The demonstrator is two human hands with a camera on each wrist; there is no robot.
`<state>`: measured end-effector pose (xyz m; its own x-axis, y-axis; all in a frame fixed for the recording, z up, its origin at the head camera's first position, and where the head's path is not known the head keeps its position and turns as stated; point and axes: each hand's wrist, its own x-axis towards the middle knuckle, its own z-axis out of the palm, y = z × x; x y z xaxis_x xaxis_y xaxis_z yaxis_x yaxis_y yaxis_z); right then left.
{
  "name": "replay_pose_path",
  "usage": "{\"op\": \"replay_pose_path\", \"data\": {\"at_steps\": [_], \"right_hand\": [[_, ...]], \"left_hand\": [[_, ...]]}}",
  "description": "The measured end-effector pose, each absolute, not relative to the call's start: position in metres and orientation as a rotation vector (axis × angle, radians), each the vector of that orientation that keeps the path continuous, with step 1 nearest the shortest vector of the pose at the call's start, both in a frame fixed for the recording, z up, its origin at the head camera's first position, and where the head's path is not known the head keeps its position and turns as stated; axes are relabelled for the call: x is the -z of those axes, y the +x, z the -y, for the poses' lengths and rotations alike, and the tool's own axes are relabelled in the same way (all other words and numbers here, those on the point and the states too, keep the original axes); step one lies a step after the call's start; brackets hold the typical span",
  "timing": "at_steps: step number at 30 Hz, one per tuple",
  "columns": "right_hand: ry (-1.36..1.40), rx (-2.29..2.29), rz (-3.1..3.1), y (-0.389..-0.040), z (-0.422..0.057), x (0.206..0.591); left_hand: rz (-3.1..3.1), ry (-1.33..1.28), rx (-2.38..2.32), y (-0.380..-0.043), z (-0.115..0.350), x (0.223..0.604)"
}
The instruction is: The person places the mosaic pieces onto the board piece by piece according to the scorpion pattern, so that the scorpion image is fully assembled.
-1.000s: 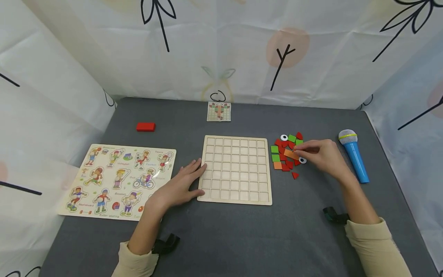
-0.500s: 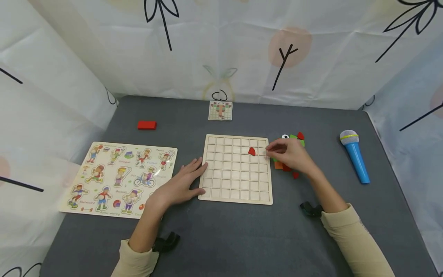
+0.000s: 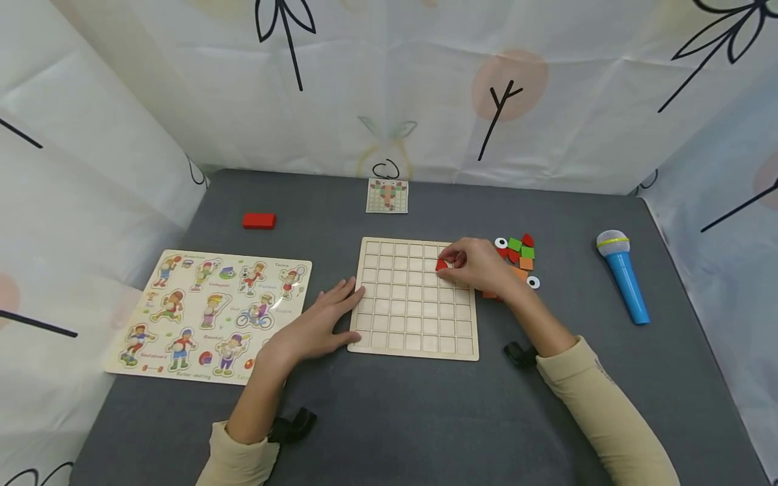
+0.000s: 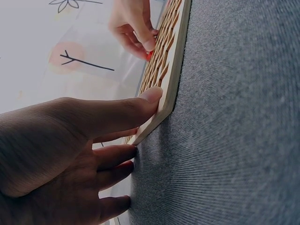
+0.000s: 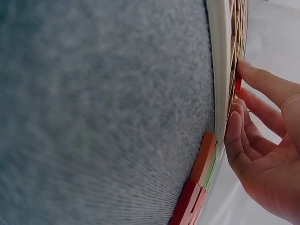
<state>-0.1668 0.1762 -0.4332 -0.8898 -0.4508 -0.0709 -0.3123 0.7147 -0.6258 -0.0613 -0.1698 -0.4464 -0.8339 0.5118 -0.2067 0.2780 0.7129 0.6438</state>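
A square wooden grid board (image 3: 413, 324) lies flat in the middle of the grey table. My left hand (image 3: 315, 325) rests along its left edge, fingers spread, with the thumb on the rim in the left wrist view. Over the board's upper right, my right hand (image 3: 483, 266) pinches a small red wooden piece (image 3: 441, 264) down at the grid. In the right wrist view this red piece (image 5: 238, 83) shows between thumb and fingertip. Several green, red and orange pieces (image 3: 526, 253) lie right of the board, partly hidden behind the right hand.
A picture puzzle board (image 3: 206, 317) lies at the left, with a red block (image 3: 258, 221) beyond it. A small pattern card (image 3: 387, 196) is at the back. Right of the loose pieces lies a blue toy microphone (image 3: 625, 277).
My right hand has moved left from the loose pieces onto the board. The red piece sat loose on the board half a second ago and is now in its fingertips. My left hand stayed put.
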Motion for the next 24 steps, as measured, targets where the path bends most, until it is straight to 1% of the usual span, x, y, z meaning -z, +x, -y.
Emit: {"op": "replay_pose_path", "data": {"at_steps": [6, 14, 18, 24], "right_hand": [[-0.659, 0.903, -2.707, -0.167, -0.174, 0.432], [-0.659, 0.916, -2.649, -0.170, -0.172, 0.430], [-0.647, 0.914, -2.622, -0.169, -0.178, 0.427], [-0.647, 0.986, -2.611, -0.168, -0.193, 0.426]], "left_hand": [[-2.544, 0.605, -0.853, -0.059, 0.166, 0.435], [-2.540, 0.581, -0.852, -0.062, 0.168, 0.447], [-2.537, 0.590, -0.829, -0.061, 0.166, 0.438], [-2.540, 0.591, -0.847, -0.060, 0.166, 0.437]]}}
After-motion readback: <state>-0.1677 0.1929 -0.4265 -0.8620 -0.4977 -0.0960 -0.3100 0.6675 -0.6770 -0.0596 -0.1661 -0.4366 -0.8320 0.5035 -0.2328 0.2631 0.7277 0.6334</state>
